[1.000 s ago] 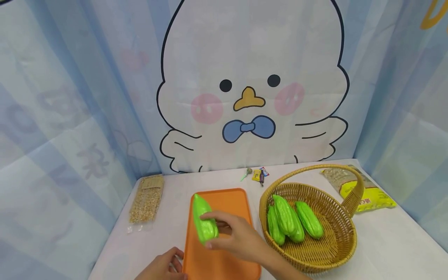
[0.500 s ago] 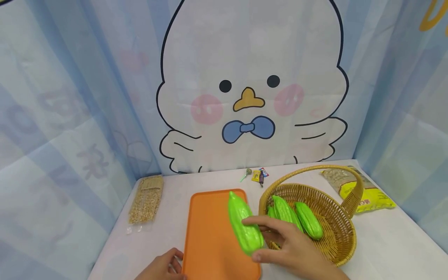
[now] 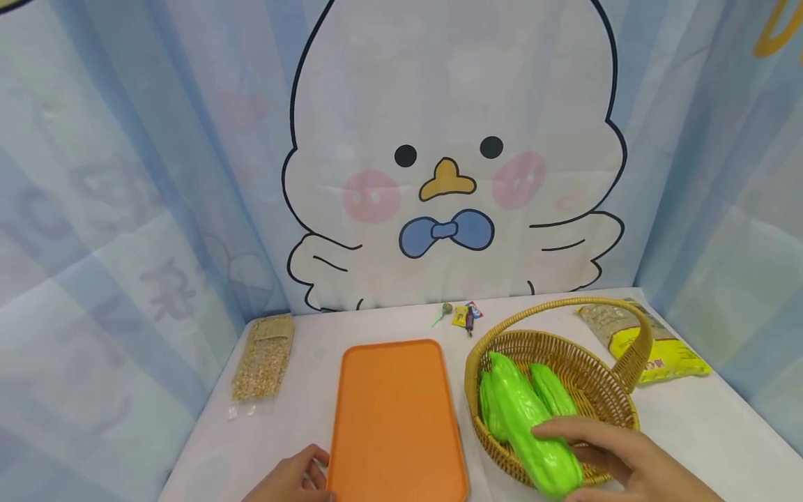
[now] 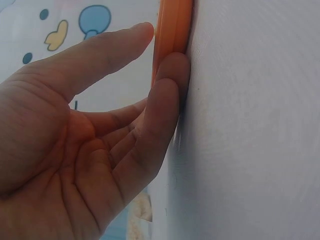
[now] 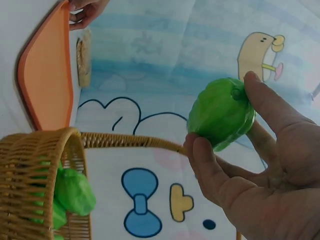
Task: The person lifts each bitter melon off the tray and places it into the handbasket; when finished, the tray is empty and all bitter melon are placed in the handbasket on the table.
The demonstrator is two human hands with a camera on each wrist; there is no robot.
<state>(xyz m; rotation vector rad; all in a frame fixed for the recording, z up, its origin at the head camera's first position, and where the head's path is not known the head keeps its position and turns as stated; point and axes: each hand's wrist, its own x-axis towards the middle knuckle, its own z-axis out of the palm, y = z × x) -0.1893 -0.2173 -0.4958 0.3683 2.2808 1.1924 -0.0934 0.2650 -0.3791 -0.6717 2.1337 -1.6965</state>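
Note:
In the head view my right hand (image 3: 633, 464) pinches a bright green bitter gourd (image 3: 533, 432) between thumb and fingers. The gourd overlaps the near side of a wicker basket (image 3: 473, 383); in the right wrist view it is held above the basket's rim, apart from the gourds inside. Other bitter gourds (image 3: 552, 390) lie in the basket, partly hidden behind the held one. My left hand (image 3: 291, 477) is at the near left edge of an orange tray (image 3: 395, 411). The left wrist view shows the thumb at its rim and curled fingertips against its side.
A bag of grains (image 3: 263, 359) lies at the table's left edge. Small wrapped items (image 3: 463, 317) sit at the back. Behind the basket's arched handle lies a yellow-and-clear bag (image 3: 652, 341). A printed curtain (image 3: 376, 279) encloses the table.
My right hand has carried the bitter gourd rightward from over the orange tray to over the basket. My left hand has stayed at the tray's edge.

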